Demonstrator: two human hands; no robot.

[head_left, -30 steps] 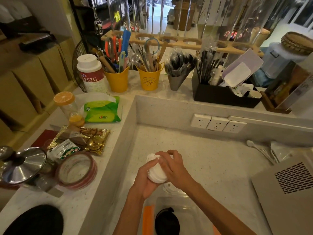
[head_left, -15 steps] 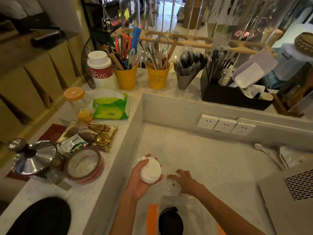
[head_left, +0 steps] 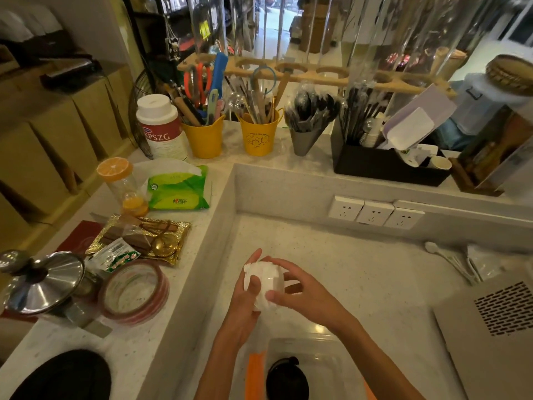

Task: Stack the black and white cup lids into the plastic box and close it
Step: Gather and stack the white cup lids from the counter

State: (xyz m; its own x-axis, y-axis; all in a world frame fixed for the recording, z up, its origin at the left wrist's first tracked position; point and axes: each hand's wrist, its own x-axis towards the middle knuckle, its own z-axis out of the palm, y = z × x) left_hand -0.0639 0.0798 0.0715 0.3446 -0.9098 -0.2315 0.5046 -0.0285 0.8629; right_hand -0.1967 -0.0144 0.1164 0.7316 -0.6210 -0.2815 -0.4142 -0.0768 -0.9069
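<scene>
Here both hands clasp a stack of white lids (head_left: 266,284) above the near counter (head_left: 360,284): left hand (head_left: 245,301) wrapped around it, right hand (head_left: 302,293) pinching its right side. Nearer, the clear plastic box (head_left: 326,368) holds what looks like black lids (head_left: 287,379).

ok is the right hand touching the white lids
Touching. The head view shows the right hand with fingers wrapped over the white lids, thumb pressed on the near side; the left hand grips them too.
</scene>
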